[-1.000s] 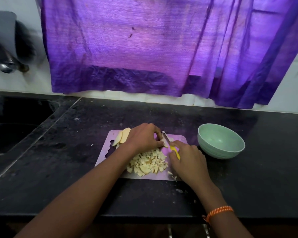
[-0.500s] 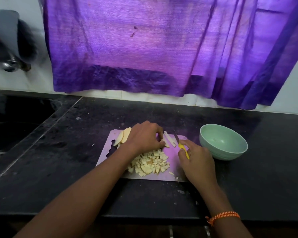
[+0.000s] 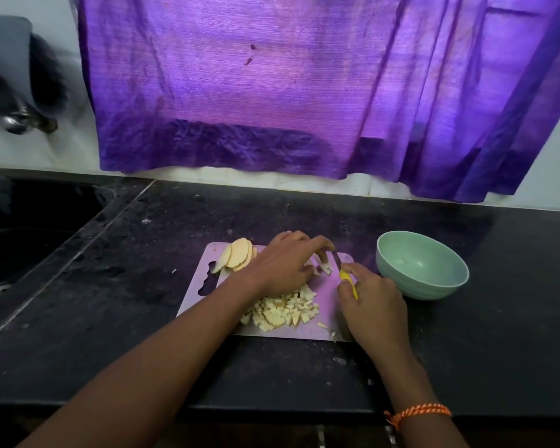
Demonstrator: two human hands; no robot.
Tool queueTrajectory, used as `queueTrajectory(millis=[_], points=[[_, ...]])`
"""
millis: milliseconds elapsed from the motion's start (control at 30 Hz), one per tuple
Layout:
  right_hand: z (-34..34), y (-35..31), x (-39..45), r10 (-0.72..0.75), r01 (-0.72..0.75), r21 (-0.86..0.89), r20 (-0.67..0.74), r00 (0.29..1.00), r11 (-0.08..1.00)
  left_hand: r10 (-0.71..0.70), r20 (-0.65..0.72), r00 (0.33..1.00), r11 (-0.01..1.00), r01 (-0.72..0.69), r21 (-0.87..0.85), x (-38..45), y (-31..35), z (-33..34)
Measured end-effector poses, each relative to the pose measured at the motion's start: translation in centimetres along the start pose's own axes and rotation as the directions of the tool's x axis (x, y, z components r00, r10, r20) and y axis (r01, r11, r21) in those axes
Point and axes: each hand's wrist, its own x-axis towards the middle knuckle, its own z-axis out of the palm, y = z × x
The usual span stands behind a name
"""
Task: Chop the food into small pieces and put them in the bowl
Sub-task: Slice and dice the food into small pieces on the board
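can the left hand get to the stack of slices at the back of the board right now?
Probably yes, once it lets go. The slices lie uncovered at the board's back left corner, just left of the left hand, nothing between them. That hand is busy pinching strips beside the knife.

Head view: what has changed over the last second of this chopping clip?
The right hand drew the yellow-handled knife rightward off the strips, then brought it back beside them. The left hand lifted its fingers, now pinching the strips. Chopped pile, uncut slices, cutting board and empty green bowl stayed put.
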Motion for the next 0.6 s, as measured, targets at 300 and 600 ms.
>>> queueTrajectory(millis=[300,600], points=[[0.0,-0.1,-0.1,0.019,-0.019,0.015,-0.005,1.000,1.000,0.016,-0.071,0.997,0.999,-0.013,0.048,0.1,0.0,0.1],[-0.3,-0.8,-0.5,-0.100,0.102,-0.019,0.053,0.994,0.995,-0.204,-0.235,0.951,0.946,0.252,0.202,0.4,-1.7,-0.4]])
